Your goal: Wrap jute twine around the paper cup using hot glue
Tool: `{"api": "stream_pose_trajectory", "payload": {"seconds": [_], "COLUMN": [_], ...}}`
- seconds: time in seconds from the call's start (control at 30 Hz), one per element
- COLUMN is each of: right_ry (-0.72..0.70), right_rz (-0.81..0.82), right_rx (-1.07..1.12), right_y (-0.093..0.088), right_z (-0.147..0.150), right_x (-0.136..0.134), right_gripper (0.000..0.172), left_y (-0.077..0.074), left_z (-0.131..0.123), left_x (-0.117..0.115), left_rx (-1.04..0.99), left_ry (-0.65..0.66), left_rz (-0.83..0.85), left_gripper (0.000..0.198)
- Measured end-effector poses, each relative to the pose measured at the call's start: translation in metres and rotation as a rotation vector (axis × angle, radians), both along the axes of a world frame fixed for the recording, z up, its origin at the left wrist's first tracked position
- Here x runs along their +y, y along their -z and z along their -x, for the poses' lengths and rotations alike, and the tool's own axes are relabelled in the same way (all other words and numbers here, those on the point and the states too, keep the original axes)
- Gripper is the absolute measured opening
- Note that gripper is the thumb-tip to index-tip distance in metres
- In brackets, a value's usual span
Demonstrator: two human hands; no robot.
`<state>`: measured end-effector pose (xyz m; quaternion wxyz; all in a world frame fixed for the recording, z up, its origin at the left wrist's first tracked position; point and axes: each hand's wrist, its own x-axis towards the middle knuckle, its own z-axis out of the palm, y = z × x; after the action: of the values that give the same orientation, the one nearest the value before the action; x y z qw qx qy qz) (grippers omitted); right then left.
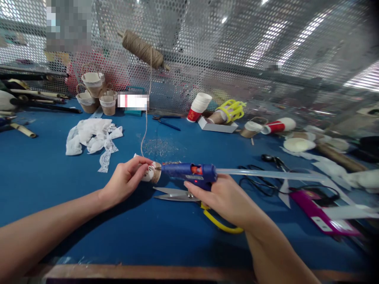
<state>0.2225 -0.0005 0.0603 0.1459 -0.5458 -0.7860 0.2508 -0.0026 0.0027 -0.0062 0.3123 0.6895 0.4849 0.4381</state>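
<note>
My left hand (127, 179) is closed around a small paper cup (156, 173) lying on its side, partly wrapped in twine near its right end. In my right hand (222, 195) is a blue hot glue gun (189, 173), its red light on and a long clear glue stick (266, 173) sticking out of the back. The gun's nozzle points left and meets the cup's twine-wrapped end, or nearly so. From a twine spool (142, 49) above, a strand (146, 114) runs down to the cup. Scissors with yellow handles (223, 225) lie under my right hand.
White lace (91, 136) lies left, before several twine-covered cups (93, 85). Pliers (168, 121), stacked paper cups (199, 106) and a white box lid (217, 125) stand at the back. A purple power strip (322, 213) and black cable (257, 185) are on the right.
</note>
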Motion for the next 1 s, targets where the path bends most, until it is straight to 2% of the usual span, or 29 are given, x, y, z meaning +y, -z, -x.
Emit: {"api": "stream_pose_trajectory", "payload": {"seconds": [0.5,0.7,1.0], "right_ry": [-0.048,-0.001,-0.022], "right_rz": [-0.014,-0.007,-0.077], "right_rx": [-0.080,-0.076,-0.031], "right_y": [0.0079,0.0083,0.0026], "right_z": [-0.0059,-0.0066,0.0005], "right_x": [0.0013,0.0005,0.0014], "right_gripper": [0.037,0.038,0.020], "left_y": [0.0014,0.0006,0.0039], "left_z": [0.0002,0.0005,0.0010], "left_x": [0.0019,0.0012,0.0014], "left_rx": [0.063,0.084,0.095], "left_ry": [0.016,0.017,0.039], "left_rz": [-0.100,-0.131,-0.182], "left_gripper": [0.022,0.022,0.020]}}
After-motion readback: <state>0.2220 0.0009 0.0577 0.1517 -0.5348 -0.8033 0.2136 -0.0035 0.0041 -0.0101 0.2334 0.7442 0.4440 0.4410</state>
